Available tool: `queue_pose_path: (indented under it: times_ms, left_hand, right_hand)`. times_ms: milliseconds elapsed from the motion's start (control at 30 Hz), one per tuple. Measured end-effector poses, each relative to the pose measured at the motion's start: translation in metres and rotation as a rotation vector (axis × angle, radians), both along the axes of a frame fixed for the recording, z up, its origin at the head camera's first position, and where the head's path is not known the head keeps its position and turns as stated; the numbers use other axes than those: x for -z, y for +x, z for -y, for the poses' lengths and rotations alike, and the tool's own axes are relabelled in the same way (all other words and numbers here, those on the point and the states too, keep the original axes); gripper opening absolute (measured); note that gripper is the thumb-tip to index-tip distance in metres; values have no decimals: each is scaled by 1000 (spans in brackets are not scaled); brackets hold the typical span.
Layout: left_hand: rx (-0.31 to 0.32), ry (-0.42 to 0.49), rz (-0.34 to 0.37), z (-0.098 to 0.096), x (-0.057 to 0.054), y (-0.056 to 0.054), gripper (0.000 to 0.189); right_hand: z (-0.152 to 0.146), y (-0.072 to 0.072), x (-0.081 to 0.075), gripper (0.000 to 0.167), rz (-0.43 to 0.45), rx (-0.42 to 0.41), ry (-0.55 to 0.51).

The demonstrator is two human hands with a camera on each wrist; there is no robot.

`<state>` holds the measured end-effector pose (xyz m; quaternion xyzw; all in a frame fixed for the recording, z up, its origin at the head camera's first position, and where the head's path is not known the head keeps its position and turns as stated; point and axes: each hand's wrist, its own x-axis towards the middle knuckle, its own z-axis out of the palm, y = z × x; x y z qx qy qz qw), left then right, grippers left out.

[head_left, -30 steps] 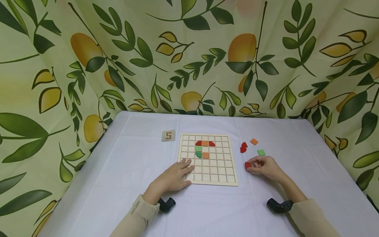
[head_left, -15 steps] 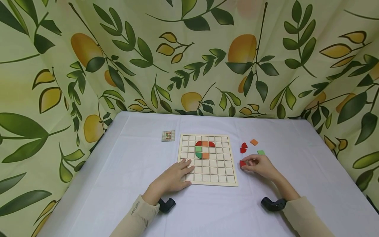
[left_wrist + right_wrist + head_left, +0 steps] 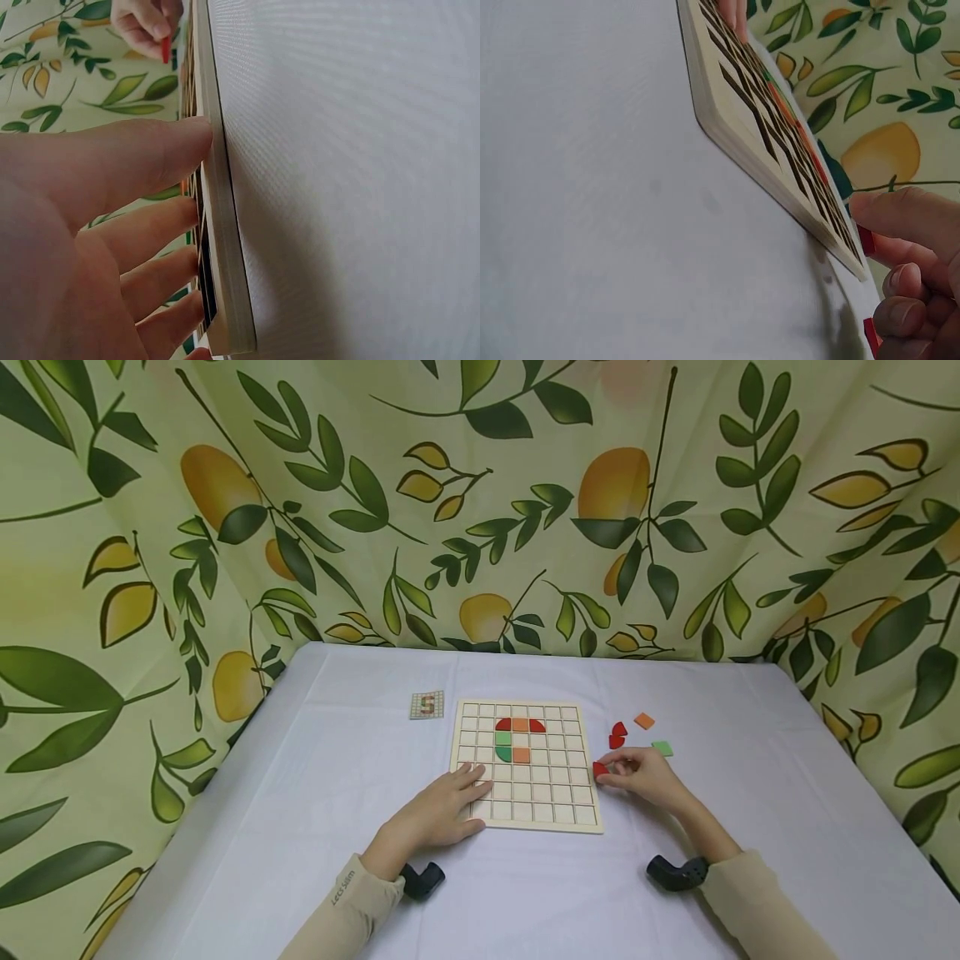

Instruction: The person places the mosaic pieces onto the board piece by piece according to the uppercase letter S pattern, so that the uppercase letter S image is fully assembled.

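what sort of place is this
Probably a small tabletop recording setup, perhaps indoors: a table under a white cloth, a fruit-and-leaf patterned curtain hung around it, and a black wrist device by the right sleeve.

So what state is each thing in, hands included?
Grid board: flat, partly filled
Left hand: spread, resting on the board
Red piece: pinched near the board's right edge
Right hand: pinching that red piece
Loose red pieces: off the board, close together
Loose orange square: flat, off the board
Loose green square: flat, off the board
Picture card: face up
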<state>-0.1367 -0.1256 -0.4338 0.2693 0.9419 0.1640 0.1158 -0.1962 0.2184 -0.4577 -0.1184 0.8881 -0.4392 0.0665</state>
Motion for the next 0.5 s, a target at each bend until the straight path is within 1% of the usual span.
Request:
queue_pose_path:
  times_ms: [100, 333, 500]
  left_hand:
    - [-2, -3, 1, 0, 0, 0, 57]
    - [-5, 4, 10, 1, 2, 0, 57]
    - [-5, 4, 11, 1, 2, -1, 57]
  right_hand:
    - [5, -1, 1, 29, 12, 1, -3]
    - [17, -2, -1, 32, 25, -16, -61]
    - [22, -4, -2, 33, 39, -3, -55]
